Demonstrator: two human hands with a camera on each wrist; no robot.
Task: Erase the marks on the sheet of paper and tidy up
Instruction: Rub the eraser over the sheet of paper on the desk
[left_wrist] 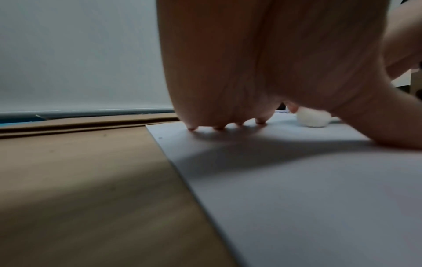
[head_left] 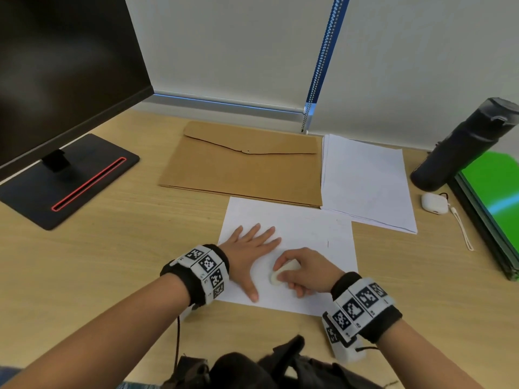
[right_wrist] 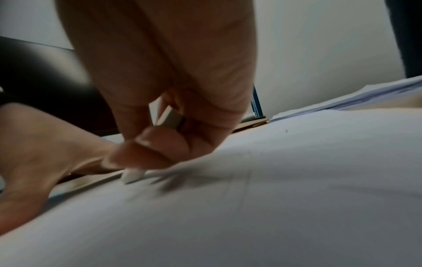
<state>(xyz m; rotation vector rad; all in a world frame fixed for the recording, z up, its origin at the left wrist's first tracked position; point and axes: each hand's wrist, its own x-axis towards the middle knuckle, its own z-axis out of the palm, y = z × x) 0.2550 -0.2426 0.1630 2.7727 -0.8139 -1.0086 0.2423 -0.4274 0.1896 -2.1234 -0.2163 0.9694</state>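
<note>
The sheet of paper (head_left: 309, 228) lies flat on the desk (head_left: 112, 262) straight in front of the person. The left hand (head_left: 250, 254) presses on its left part with straight, spread fingers (left_wrist: 219, 126), palm down, its grip apart and holding nothing. Just to its right, the right hand (head_left: 303, 272) has its grip clamped on a white eraser (head_left: 282, 273), fingers and thumb curled round it; the eraser's lower end touches the sheet near the left thumb, as the right wrist view shows (right_wrist: 132, 176). Faint pencil lines and a short dark mark (head_left: 328, 243) remain on the paper to the right of the hands.

Behind the sheet, touching or just overlapping its far edge, lies a brown envelope folder (head_left: 241, 164); to its right is a stack of white paper (head_left: 368, 181). Further right stand a dark bottle (head_left: 460, 147), a white earbud case (head_left: 434, 203) with a cord, and a green folder (head_left: 494, 192). A monitor (head_left: 56, 66) on its dark base (head_left: 67, 181) stands to the left, well apart from the sheet.
</note>
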